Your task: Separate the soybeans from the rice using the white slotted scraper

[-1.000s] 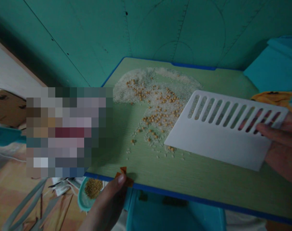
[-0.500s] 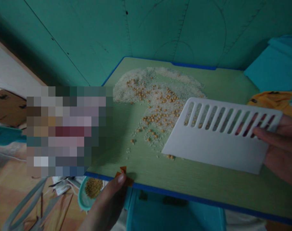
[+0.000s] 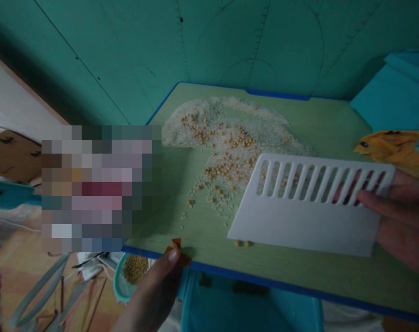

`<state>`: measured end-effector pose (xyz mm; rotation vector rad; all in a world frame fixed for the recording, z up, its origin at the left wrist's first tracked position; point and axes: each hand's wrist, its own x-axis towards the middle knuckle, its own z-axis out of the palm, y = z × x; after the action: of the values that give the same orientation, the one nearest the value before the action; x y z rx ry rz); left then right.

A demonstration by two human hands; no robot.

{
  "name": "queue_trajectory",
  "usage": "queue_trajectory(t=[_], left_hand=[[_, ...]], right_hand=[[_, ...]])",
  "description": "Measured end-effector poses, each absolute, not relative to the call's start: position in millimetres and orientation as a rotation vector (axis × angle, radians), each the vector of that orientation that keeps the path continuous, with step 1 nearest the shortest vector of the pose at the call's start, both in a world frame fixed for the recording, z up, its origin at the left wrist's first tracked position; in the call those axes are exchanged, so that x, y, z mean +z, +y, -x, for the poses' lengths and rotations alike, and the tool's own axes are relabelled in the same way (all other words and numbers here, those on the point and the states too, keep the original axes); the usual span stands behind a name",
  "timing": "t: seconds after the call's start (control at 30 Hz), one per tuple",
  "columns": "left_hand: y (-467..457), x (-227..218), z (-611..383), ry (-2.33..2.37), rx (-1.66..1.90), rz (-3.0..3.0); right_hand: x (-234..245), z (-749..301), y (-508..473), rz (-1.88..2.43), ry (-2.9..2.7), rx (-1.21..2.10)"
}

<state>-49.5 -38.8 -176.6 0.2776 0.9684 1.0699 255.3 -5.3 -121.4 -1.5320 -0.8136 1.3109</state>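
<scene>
My right hand (image 3: pixel 401 216) grips the right end of a white plastic scraper (image 3: pixel 306 221) with a row of slots along its top. The scraper stands on edge on the green tabletop (image 3: pixel 281 267), its lower edge against a few yellow beans (image 3: pixel 242 243). Behind it lies a spread of white rice mixed with yellow beans (image 3: pixel 226 138). My left hand (image 3: pixel 154 290) is at the table's near blue edge, thumb on a small orange piece (image 3: pixel 177 244); it seems to hold a teal bowl (image 3: pixel 121 281) of brown grains just below the edge.
A teal wall with drawn lines rises behind the table. A yellow cloth (image 3: pixel 392 145) lies at the right edge, with a teal box (image 3: pixel 396 97) beyond it. A blurred patch covers the left side. Clutter lies on the floor at lower left.
The scraper has slid toward me and slightly left across the table, pushing a few beans ahead of it and uncovering more rice behind. My left hand has stayed put.
</scene>
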Motion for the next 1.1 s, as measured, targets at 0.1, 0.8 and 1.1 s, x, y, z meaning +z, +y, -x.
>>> queue_trajectory(t=[0.1,0.8,1.1], left_hand=[[-39.7,-175.3,48.7,0.955,1.067,-0.285],[-52.6,-166.4,37.6,1.058,1.020,-0.292],[-82.4,-183.5,37.2,1.159,0.867,-0.417]], right_hand=[[-121.4,-253.9,-8.1,1.470,-0.690,1.423],[-100.3,-250.7,-5.7,1.122,-0.759,1.285],[-98.5,-261.2,1.4,1.037,-0.647,1.277]])
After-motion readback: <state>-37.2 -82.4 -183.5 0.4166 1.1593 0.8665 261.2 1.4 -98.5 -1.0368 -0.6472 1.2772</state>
